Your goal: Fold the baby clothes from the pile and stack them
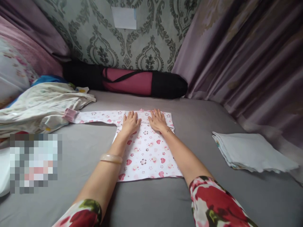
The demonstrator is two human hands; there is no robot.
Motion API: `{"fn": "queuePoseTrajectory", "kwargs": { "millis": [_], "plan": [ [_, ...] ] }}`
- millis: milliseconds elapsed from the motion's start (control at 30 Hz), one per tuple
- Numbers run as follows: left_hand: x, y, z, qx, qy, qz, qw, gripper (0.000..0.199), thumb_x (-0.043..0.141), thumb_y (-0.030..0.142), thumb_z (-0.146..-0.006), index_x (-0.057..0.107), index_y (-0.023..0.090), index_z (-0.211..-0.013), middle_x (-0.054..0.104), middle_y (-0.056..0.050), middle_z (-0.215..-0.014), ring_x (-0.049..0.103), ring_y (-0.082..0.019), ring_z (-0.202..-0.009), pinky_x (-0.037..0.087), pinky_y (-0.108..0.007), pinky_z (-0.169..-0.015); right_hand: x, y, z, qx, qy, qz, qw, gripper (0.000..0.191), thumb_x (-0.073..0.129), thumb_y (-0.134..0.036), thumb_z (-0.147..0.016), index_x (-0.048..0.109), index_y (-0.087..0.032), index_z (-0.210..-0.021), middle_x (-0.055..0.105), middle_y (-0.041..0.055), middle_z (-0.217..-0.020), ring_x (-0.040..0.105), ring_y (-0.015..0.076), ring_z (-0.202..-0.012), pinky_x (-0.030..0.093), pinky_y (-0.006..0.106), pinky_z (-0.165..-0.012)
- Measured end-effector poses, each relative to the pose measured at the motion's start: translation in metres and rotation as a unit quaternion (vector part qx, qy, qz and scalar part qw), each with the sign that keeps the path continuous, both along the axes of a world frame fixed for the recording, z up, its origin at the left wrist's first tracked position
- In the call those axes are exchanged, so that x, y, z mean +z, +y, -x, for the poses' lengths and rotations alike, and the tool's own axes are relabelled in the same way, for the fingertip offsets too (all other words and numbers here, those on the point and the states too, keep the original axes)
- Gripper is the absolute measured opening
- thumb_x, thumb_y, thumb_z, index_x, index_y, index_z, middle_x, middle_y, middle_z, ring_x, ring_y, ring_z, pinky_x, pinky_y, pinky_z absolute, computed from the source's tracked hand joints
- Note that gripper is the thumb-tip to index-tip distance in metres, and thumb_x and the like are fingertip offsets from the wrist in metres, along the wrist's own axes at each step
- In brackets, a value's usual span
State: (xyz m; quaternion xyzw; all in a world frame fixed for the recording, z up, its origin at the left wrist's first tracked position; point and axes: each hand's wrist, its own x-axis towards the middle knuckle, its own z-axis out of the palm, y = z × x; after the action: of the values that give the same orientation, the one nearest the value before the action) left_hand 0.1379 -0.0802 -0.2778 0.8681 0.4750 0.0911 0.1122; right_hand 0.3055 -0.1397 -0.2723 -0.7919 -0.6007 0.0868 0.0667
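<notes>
A small white long-sleeved shirt (144,157) printed with pink hearts and flowers lies flat in front of me. Its left sleeve stretches out to a pink cuff (69,115); on the right no sleeve sticks out, and that side looks folded over. My left hand (130,122) rests flat on the upper part near the left shoulder, fingers spread. Beside it, my right hand (158,121) lies flat near the right shoulder, also with fingers apart. Both palms press on the cloth, and neither grips anything.
Grey sheet (146,201) covers the bed. Rumpled cream clothes (47,104) lie at left, touching the cuff. A folded white cloth stack (253,149) sits at right. Along the patterned wall lies a black and maroon roll bag (127,81). Purple curtains (236,47) hang at right.
</notes>
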Motion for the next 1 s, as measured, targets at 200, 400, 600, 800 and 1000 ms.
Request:
{"fn": "queuePoseTrajectory", "kwargs": {
  "millis": [200,400,600,800,1000],
  "plan": [
    [-0.004,0.006,0.000,-0.007,-0.030,0.014,0.999,0.056,0.032,0.038,-0.098,0.038,0.008,-0.145,0.029,-0.020,-0.157,0.022,-0.031,-0.148,0.017,-0.055,-0.119,-0.005,0.014,-0.001,-0.009,0.000,0.001,1.000,0.063,0.024,-0.045,-0.101,0.022,-0.015,-0.156,0.009,0.0114,-0.164,0.002,0.0287,-0.151,0.004,0.050,-0.119],
    [-0.007,0.016,0.000,0.018,-0.116,0.036,0.992,0.048,0.027,0.032,-0.099,0.045,0.012,-0.139,0.043,-0.019,-0.150,0.035,-0.029,-0.143,0.023,-0.056,-0.116,0.001,0.020,0.037,0.072,-0.004,-0.054,0.996,0.060,0.021,-0.040,-0.102,0.022,-0.015,-0.156,0.012,0.0089,-0.164,0.004,0.0238,-0.151,0.003,0.045,-0.120],
    [-0.005,0.029,0.006,0.029,-0.266,0.071,0.961,0.050,0.027,0.034,-0.098,0.052,0.007,-0.132,0.055,-0.020,-0.139,0.049,-0.026,-0.132,0.034,-0.042,-0.113,0.001,0.017,0.043,0.072,0.016,-0.002,0.997,0.062,0.019,-0.042,-0.101,0.020,-0.012,-0.156,0.015,0.0089,-0.163,0.007,0.0246,-0.151,0.004,0.045,-0.121],
    [0.009,0.031,0.016,0.087,-0.373,0.105,0.918,0.046,0.029,0.042,-0.098,0.062,0.013,-0.113,0.066,-0.016,-0.121,0.058,-0.027,-0.120,0.040,-0.042,-0.106,-0.006,0.035,0.046,0.063,0.014,-0.014,0.998,0.062,0.023,-0.040,-0.100,0.026,-0.011,-0.154,0.015,0.0115,-0.163,0.007,0.0259,-0.151,0.004,0.048,-0.120],
    [0.008,0.042,0.020,0.164,-0.487,0.087,0.853,0.047,0.031,0.045,-0.098,0.062,0.014,-0.114,0.063,-0.015,-0.127,0.056,-0.024,-0.122,0.040,-0.039,-0.107,-0.014,0.055,0.080,0.121,0.003,-0.081,0.989,0.062,0.023,-0.038,-0.101,0.026,-0.006,-0.153,0.018,0.0115,-0.162,0.009,0.0238,-0.150,0.004,0.043,-0.121]
  ]
}}
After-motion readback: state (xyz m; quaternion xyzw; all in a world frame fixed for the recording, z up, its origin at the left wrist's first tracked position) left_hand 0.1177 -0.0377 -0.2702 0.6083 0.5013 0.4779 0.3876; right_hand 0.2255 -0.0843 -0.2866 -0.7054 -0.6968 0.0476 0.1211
